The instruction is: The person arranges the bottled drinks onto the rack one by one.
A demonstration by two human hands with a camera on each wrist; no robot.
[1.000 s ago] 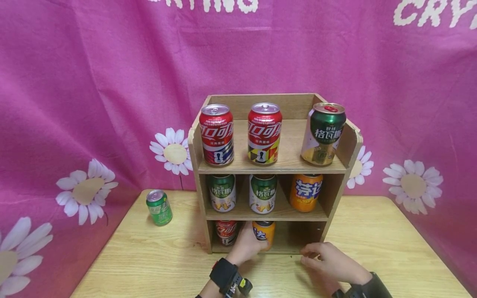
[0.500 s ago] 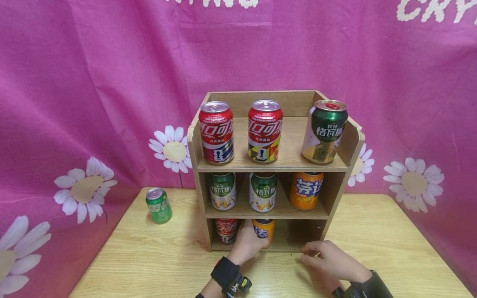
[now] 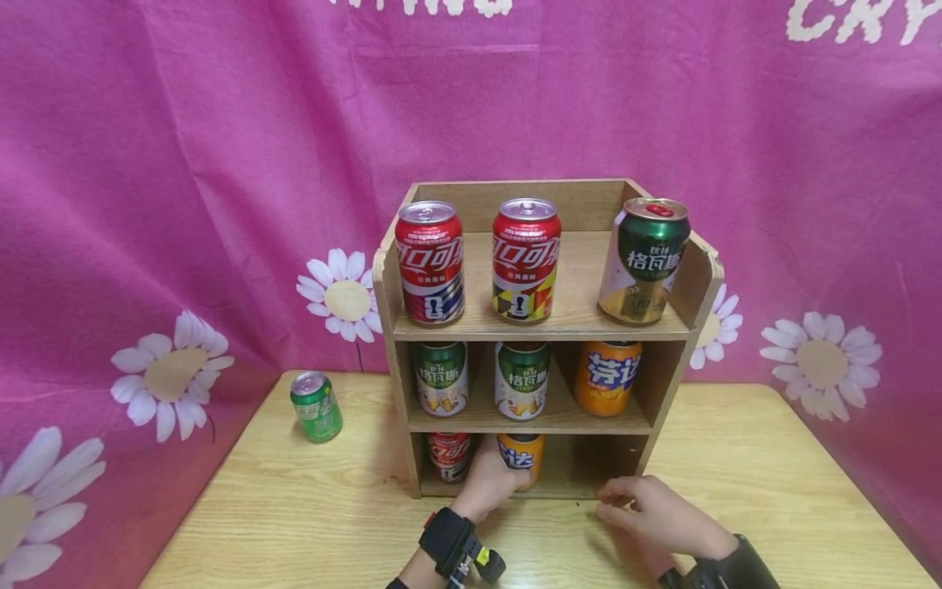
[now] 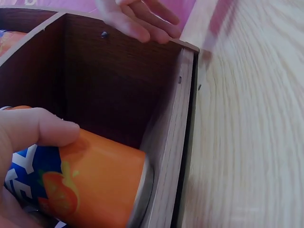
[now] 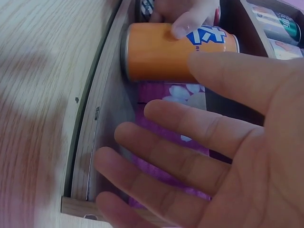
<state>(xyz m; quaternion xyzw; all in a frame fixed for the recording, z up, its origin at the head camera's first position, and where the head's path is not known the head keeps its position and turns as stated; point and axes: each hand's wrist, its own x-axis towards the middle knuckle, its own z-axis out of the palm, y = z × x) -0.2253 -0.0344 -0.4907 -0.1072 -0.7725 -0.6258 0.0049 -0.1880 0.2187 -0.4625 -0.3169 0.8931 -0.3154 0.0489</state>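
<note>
Orange soda can [image 3: 521, 458] stands on the bottom shelf of a small wooden rack [image 3: 401, 327] that sits toward the back edge of the table [image 3: 294, 523], just beside a red cola can [image 3: 449, 455] at the shelf's left end. The person's left hand [image 3: 486, 483] is wrapped around the orange can's side, thumb curled over the printed wall as the left wrist view shows [image 4: 42, 130], with the can's base rim close to the shelf's front lip. The right hand [image 3: 648, 511] rests on the table in front of the rack's right side, fingers relaxed and spread, holding nothing. The can looks like thin aluminium: stiff enough when full, but its smooth printed wall is likely slippery and would dent under a hard squeeze, so a grip around the middle of the body, away from the rims, seems the safest hold. Whether it is full or empty cannot be told, so its weight is uncertain. The low shelf above leaves little headroom, so the can would probably need to stay upright and slide rather than lift. Above it, the middle shelf holds two green cans and another orange one; the top shelf holds two red cans and a green one. A small green can [image 3: 316, 406] stands alone near the table's back left corner.
</note>
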